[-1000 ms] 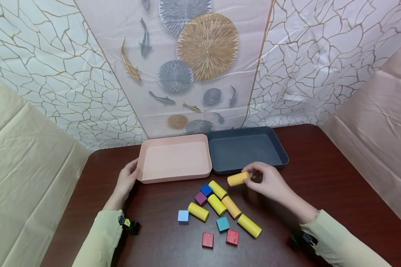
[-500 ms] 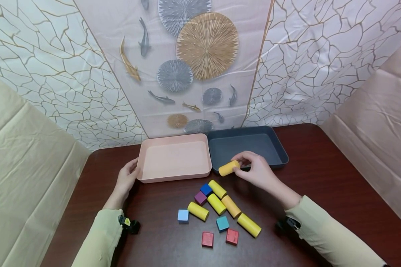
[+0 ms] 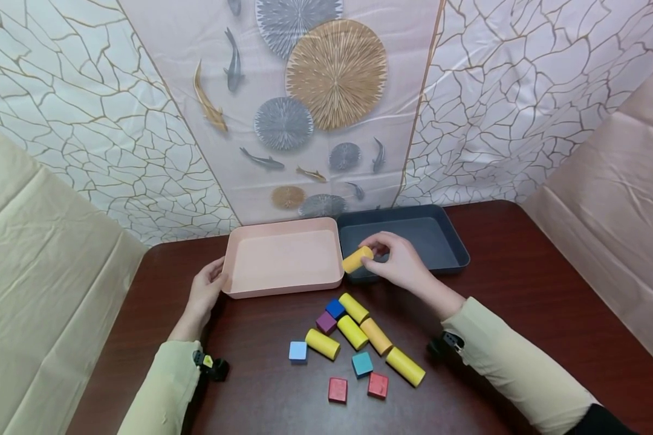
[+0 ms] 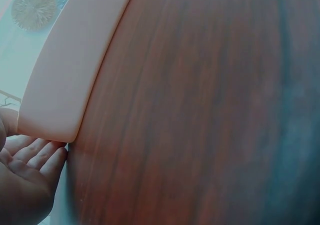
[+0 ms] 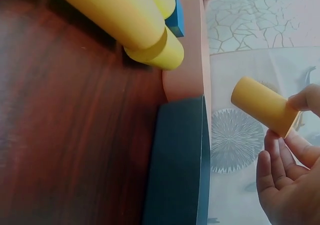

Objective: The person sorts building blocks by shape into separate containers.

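Observation:
My right hand [image 3: 402, 261] pinches an orange-yellow cylinder block [image 3: 357, 260] by one end, between thumb and fingers. The block is raised and tilted over the inner edge of the dark tray [image 3: 451, 264], close to the pink tray's right side. In the right wrist view the held cylinder [image 5: 262, 105] stands out against the backdrop. My left hand [image 3: 204, 293] grips the near left corner of the pink tray [image 3: 283, 289], and in the left wrist view its thumb is at the rim [image 4: 50, 130] while the fingers reach along the outside and underneath.
Several yellow cylinders [image 3: 405, 366] lie on the dark wooden table [image 3: 261, 386], with a light blue cube [image 3: 298, 351], a purple cube [image 3: 326, 322], a dark blue cube [image 3: 335, 309], a teal cube [image 3: 362, 364] and two red cubes [image 3: 338, 390]. A patterned cloth [image 3: 326, 175] hangs behind the trays.
My right hand has carried the orange-yellow cylinder left and away from me, from in front of the dark tray to over its inner edge. The left hand has stayed put.

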`<act>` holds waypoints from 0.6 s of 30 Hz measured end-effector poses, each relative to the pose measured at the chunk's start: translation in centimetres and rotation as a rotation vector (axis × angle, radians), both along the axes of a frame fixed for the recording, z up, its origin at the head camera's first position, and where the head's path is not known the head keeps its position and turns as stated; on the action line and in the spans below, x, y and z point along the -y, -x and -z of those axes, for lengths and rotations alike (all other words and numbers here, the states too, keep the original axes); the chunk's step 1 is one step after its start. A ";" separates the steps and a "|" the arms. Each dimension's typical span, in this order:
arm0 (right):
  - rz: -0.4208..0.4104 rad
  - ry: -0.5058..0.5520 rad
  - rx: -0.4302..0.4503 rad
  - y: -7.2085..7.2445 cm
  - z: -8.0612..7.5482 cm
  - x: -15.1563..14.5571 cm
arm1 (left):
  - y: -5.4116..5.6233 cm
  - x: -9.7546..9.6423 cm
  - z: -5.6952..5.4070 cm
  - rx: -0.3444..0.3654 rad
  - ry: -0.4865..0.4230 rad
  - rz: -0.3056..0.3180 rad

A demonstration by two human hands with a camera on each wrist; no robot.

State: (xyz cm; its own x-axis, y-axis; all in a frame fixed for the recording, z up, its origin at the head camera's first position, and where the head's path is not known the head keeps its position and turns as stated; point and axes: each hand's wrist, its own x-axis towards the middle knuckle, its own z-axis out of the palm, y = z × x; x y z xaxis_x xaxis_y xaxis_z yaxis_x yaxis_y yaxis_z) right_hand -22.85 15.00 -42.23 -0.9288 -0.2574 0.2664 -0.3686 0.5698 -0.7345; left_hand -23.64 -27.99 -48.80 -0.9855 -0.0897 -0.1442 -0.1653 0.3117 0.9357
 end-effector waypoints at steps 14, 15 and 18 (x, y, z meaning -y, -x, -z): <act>0.003 0.023 0.061 3.5 0.1 2.3 | 0.1 0.0 0.0 0.001 -0.008 -0.006; 0.007 0.026 0.068 3.7 0.2 2.5 | 0.1 0.0 0.0 0.003 -0.006 -0.005; 0.017 0.035 0.080 4.2 0.2 3.2 | 0.1 0.1 0.0 0.014 0.000 0.000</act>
